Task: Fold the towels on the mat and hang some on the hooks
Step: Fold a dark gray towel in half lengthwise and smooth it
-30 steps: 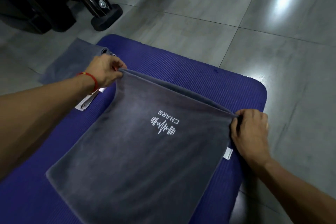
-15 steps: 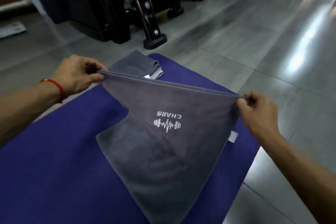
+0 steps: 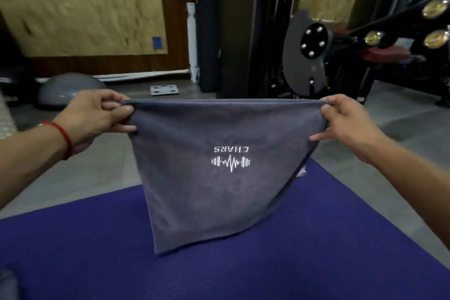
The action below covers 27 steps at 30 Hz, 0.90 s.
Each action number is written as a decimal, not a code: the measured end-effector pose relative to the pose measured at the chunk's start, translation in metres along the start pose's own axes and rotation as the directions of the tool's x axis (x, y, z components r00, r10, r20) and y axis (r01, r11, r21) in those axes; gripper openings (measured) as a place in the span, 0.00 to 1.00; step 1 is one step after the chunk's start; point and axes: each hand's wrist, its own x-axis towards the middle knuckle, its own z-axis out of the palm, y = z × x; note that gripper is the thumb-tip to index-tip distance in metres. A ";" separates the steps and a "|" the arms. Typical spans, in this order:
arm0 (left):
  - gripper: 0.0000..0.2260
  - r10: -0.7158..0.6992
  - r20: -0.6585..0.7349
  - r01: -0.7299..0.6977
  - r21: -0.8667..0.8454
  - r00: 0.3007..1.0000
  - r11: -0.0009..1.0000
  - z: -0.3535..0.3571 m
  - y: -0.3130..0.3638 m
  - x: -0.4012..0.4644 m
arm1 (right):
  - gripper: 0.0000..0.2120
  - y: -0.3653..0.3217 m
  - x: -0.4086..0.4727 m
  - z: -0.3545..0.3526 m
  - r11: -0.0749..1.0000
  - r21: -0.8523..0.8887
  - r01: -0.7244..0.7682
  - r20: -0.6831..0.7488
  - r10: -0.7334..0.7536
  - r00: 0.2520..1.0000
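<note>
Head view: towel (image 3: pixel 219 190) (folded) above mat (image 3: pixel 97 251)

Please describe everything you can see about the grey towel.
The grey towel looks like soft microfibre, folded double. It hangs above the purple mat. A white logo, upside down, reads CHARS. The left hand and right hand pinch its top corners, keeping the top edge taut. A small white tag shows at its right edge.

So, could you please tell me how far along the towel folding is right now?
Done: the grey towel already looks doubled over. In hand: the left hand and right hand pinch its top corners, holding it over the purple mat. Left: finishing the fold or hanging it; no hooks visible.
</note>
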 end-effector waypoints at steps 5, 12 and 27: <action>0.02 -0.028 -0.093 0.029 0.010 0.995 1.000 -0.061 -0.011 -0.042 | 0.09 -0.034 0.004 0.035 0.986 -0.122 0.114 0.126 -0.099 0.987; 0.04 -0.110 -0.279 0.118 0.010 0.954 0.993 -0.085 -0.045 -0.052 | 0.09 -0.034 0.027 0.111 0.982 -0.131 0.133 0.152 -0.113 0.982; 0.08 -0.082 -0.358 0.017 -0.182 0.930 0.983 -0.047 -0.073 -0.017 | 0.09 0.009 0.084 0.172 0.954 0.288 0.084 0.157 -0.133 0.979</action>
